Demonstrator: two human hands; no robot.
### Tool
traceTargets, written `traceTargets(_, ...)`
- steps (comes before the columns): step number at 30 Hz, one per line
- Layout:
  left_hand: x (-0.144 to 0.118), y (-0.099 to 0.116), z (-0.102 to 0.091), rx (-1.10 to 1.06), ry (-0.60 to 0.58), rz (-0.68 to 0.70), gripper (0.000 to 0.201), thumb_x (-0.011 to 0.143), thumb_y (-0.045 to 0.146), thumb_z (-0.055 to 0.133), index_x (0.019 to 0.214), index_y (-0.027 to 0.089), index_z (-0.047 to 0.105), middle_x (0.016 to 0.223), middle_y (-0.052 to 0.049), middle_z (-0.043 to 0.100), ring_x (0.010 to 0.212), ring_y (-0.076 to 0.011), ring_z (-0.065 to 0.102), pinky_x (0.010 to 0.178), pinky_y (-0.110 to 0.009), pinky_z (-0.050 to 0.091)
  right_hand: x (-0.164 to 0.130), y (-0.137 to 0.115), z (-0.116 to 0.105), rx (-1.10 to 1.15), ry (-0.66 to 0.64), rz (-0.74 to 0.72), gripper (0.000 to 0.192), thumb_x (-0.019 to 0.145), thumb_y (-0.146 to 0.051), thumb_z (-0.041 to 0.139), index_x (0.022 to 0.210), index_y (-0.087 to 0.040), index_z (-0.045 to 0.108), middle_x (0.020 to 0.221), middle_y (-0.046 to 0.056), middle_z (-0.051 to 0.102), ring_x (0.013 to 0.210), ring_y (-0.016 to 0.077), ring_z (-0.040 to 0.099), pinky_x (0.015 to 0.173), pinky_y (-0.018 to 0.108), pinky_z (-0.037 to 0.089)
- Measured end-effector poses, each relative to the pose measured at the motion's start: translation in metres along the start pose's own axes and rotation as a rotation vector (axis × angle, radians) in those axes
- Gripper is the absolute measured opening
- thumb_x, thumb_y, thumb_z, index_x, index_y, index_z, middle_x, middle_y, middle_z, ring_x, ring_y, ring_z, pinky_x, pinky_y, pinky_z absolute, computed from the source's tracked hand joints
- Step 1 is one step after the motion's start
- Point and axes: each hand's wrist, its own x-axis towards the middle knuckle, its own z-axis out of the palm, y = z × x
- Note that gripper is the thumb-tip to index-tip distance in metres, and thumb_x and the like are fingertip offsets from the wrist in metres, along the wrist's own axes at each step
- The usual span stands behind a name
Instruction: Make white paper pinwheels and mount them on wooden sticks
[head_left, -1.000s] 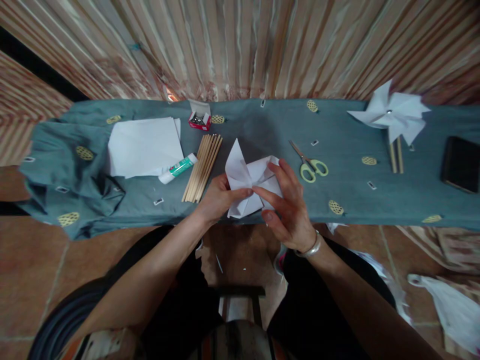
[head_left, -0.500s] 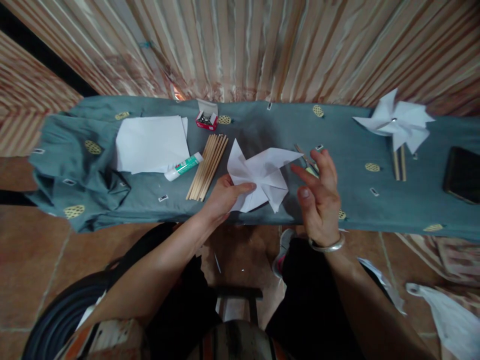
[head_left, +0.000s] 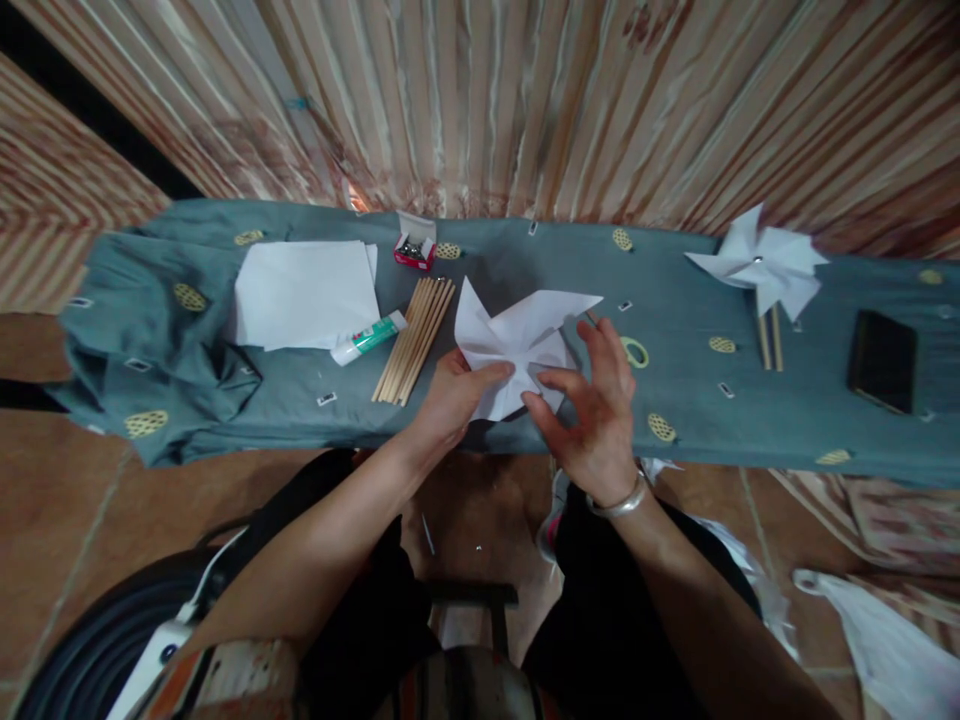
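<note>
A white paper pinwheel (head_left: 491,340) with folded blades is in front of me, near the table's front edge. My left hand (head_left: 454,395) grips it from the left, its thumb pressing near the centre. My right hand (head_left: 592,410) is at the lower right blade, with thumb and index finger closing on the paper. The other right fingers are bent over the right side of the pinwheel. Green-handled scissors (head_left: 634,351) lie just beyond my right hand, their blades mostly hidden.
On the green tablecloth (head_left: 675,300) are white paper sheets (head_left: 307,290), a glue stick (head_left: 367,338), several wooden sticks (head_left: 415,340) and a small red box (head_left: 415,245) of metal pins. Another pinwheel (head_left: 776,262), two sticks (head_left: 770,340) and a black phone (head_left: 883,360) lie at right.
My right hand has moved left and its fingers have come onto the pinwheel's lower right blade. The left hand keeps its hold. The view has shifted slightly right.
</note>
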Motion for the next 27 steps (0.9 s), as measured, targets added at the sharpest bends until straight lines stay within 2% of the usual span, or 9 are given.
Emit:
traceTargets(6,-0.0008,-0.0006,0.0017,-0.045,-0.006,-0.006,0.036,0.054,0.023,0.082,0.087,0.013,0.072,0.083,-0.006,0.075,0.076,-0.0215,0.069,0.075,-0.033,0.052,0.0004,0.0030,0.0022,-0.016,-0.046,0.022,0.011,0.088,-0.031,0.061,0.091,-0.022,0.068,0.154,0.004,0.036,0.143,0.0360,0.031,0.110,0.063,0.033)
traceTargets(11,-0.0007,-0.0023,0.0014,-0.036,0.001,0.008,0.033,0.053,0.024,0.081,0.083,0.013,0.071,0.078,-0.005,0.074,0.070,-0.0194,0.067,0.071,-0.032,0.051,0.0001,0.0030,0.0022,-0.013,-0.055,0.066,0.012,0.088,-0.030,0.061,0.082,-0.021,0.067,0.149,0.006,0.043,0.142,0.0347,0.033,0.110,0.062,0.035)
traceTargets(16,-0.0016,-0.0019,0.0026,-0.025,-0.021,0.008,0.034,0.055,0.025,0.081,0.085,0.013,0.071,0.084,-0.007,0.075,0.076,-0.0217,0.068,0.073,-0.032,0.051,0.0002,0.0002,0.0027,0.042,-0.055,0.130,0.012,0.087,-0.028,0.061,0.079,-0.022,0.067,0.149,0.006,0.045,0.143,0.0332,0.034,0.113,0.061,0.033)
traceTargets(21,-0.0027,-0.0022,0.0029,-0.047,-0.057,0.013,0.034,0.062,0.029,0.078,0.091,0.012,0.071,0.089,-0.008,0.076,0.084,-0.0243,0.070,0.079,-0.035,0.052,0.0001,-0.0011,0.0021,0.033,-0.054,0.138,0.012,0.087,-0.026,0.061,0.077,-0.022,0.066,0.148,0.006,0.045,0.142,0.0323,0.035,0.111,0.058,0.036)
traceTargets(27,-0.0012,-0.0045,0.0034,-0.066,-0.064,0.024,0.033,0.060,0.029,0.079,0.087,0.012,0.072,0.084,-0.007,0.076,0.079,-0.0228,0.070,0.077,-0.033,0.053,0.0014,-0.0009,0.0004,0.115,-0.053,0.210,0.012,0.085,-0.027,0.065,0.074,-0.021,0.065,0.144,0.006,0.052,0.141,0.0316,0.037,0.111,0.055,0.037)
